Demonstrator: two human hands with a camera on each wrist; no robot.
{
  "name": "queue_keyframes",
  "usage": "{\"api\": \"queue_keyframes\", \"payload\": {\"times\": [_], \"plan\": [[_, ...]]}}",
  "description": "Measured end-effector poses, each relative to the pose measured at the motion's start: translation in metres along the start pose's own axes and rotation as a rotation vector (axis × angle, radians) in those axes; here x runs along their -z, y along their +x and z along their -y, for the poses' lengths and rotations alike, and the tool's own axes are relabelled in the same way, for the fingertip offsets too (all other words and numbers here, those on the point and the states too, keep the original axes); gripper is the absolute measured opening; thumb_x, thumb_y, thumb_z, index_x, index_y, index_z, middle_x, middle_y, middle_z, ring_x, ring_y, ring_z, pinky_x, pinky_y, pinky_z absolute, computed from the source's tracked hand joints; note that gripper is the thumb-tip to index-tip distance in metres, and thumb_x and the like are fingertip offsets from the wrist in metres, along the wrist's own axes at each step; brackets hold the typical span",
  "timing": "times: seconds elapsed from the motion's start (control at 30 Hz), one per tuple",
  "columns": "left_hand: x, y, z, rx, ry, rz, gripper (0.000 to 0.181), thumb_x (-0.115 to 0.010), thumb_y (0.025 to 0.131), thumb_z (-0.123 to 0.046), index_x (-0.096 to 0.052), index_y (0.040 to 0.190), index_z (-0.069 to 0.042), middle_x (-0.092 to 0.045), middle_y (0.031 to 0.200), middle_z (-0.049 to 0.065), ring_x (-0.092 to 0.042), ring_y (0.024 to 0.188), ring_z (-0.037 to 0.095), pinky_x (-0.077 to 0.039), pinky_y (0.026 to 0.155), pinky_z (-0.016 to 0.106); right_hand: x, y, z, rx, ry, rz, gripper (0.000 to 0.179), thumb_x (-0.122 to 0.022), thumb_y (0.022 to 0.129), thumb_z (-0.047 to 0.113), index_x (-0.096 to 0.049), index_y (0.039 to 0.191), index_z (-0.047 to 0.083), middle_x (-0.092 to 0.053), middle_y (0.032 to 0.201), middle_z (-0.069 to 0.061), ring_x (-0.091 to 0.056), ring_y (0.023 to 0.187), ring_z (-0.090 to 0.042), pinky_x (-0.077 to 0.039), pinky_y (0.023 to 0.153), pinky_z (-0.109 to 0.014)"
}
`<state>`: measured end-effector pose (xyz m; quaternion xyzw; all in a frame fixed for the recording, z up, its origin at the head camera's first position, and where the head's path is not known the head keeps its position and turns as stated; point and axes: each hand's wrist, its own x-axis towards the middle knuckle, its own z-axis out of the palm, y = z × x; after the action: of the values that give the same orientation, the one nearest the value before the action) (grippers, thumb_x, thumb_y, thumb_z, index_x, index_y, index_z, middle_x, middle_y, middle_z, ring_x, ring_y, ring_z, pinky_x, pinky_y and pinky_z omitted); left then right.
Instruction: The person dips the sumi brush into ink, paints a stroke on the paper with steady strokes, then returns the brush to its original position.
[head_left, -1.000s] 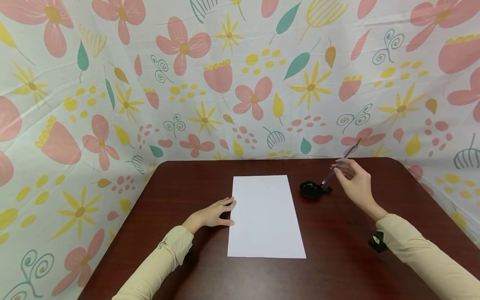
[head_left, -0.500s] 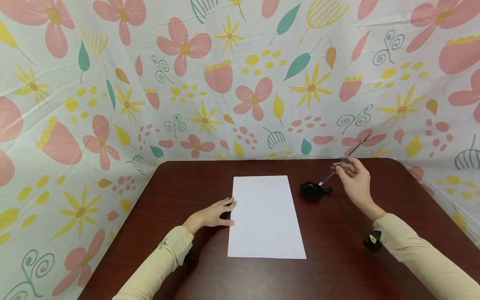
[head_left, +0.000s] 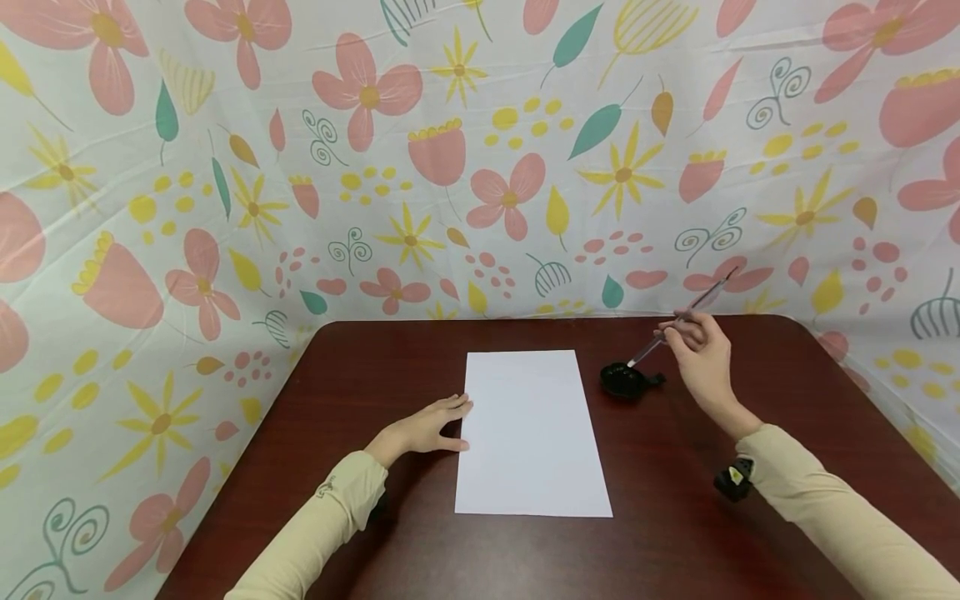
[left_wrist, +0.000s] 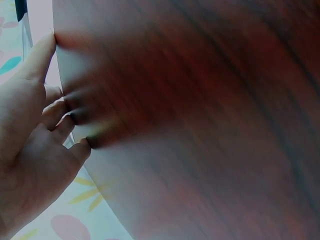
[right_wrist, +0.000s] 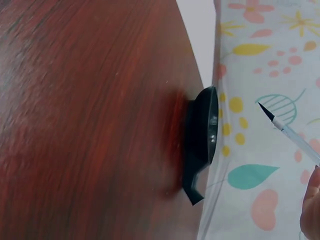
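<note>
On the table lies a blank white sheet of paper (head_left: pixel 528 433). My left hand (head_left: pixel 423 429) rests at the sheet's left edge, thumb and fingers spread and the fingertips on the paper. My right hand (head_left: pixel 703 358) pinches a writing brush with a clear handle (head_left: pixel 708 296), slanted so that its lower end is over a small black dish with a short handle (head_left: pixel 621 382). In the right wrist view the dark brush tip (right_wrist: pixel 267 111) points towards the dish (right_wrist: pixel 200 135) and appears apart from it. Only part of the right hand (right_wrist: pixel 311 207) shows there.
The dark wooden table (head_left: pixel 360 367) carries the paper and, right of it, the dish. A floral cloth (head_left: pixel 510 200) hangs behind the table and along its left side. A black device (head_left: pixel 733 479) is strapped at the right wrist.
My right hand has moved slightly left with the brush, bringing the brush's lower end from the dish's right side to over the dish. The left hand and the paper stay put.
</note>
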<state>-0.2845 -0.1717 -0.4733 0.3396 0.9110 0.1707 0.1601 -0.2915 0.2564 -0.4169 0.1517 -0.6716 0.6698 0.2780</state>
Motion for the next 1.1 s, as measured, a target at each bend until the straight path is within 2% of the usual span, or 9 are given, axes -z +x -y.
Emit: {"api": "queue_keyframes", "payload": {"times": [0.27,0.4,0.53,0.67,0.83,1.1], "plan": [[0.001,0.001,-0.001,0.019,0.012,-0.003,0.079,-0.06,0.085,-0.042,-0.024,0.144,-0.004,-0.019,0.152,0.013,-0.015,0.141,0.03,-0.022,0.111,0.047,-0.008,0.002,0.0,-0.001,0.081,0.002,0.029,-0.052,0.087,-0.008,-0.05,0.116,-0.005,-0.066,0.094,-0.004,-0.067,0.085,-0.014,-0.051,0.078,-0.021],[0.001,0.0,-0.001,0.016,0.014,-0.007,0.079,-0.06,0.085,-0.042,-0.024,0.144,-0.004,-0.019,0.152,0.013,-0.015,0.141,0.03,-0.022,0.111,0.047,-0.013,0.003,-0.001,-0.002,0.095,0.001,0.03,-0.052,0.087,-0.008,-0.05,0.117,-0.005,-0.065,0.096,-0.012,-0.066,0.086,-0.017,-0.052,0.078,-0.022],[0.001,0.0,-0.001,0.016,0.011,-0.008,0.079,-0.06,0.086,-0.042,-0.025,0.144,-0.003,-0.019,0.152,0.014,-0.015,0.141,0.031,-0.022,0.111,0.047,-0.018,0.003,-0.002,-0.002,0.063,-0.008,0.03,-0.053,0.087,-0.006,-0.05,0.117,-0.004,-0.063,0.098,-0.02,-0.066,0.087,-0.019,-0.052,0.077,-0.021],[0.001,0.0,-0.002,0.023,0.008,-0.001,0.079,-0.06,0.086,-0.042,-0.023,0.145,-0.005,-0.018,0.153,0.012,-0.014,0.142,0.03,-0.021,0.112,0.047,-0.022,0.002,-0.001,0.005,0.023,0.014,0.03,-0.053,0.088,-0.004,-0.05,0.117,-0.003,-0.064,0.098,-0.015,-0.066,0.088,-0.018,-0.051,0.078,-0.021],[0.001,0.001,-0.002,0.031,0.006,0.001,0.079,-0.06,0.086,-0.042,-0.023,0.145,-0.005,-0.018,0.153,0.012,-0.014,0.142,0.03,-0.02,0.112,0.046,-0.028,0.0,0.003,0.018,0.048,0.032,0.029,-0.052,0.088,-0.006,-0.049,0.116,-0.004,-0.064,0.096,-0.01,-0.065,0.087,-0.019,-0.051,0.079,-0.022],[0.0,-0.001,-0.002,0.033,-0.019,0.0,0.081,-0.058,0.086,-0.044,-0.02,0.146,-0.005,-0.016,0.153,0.011,-0.012,0.142,0.029,-0.02,0.112,0.047,-0.04,-0.002,0.005,0.042,0.052,0.01,0.027,-0.051,0.087,-0.008,-0.05,0.114,-0.005,-0.061,0.096,-0.024,-0.065,0.087,-0.022,-0.052,0.078,-0.023]]}}
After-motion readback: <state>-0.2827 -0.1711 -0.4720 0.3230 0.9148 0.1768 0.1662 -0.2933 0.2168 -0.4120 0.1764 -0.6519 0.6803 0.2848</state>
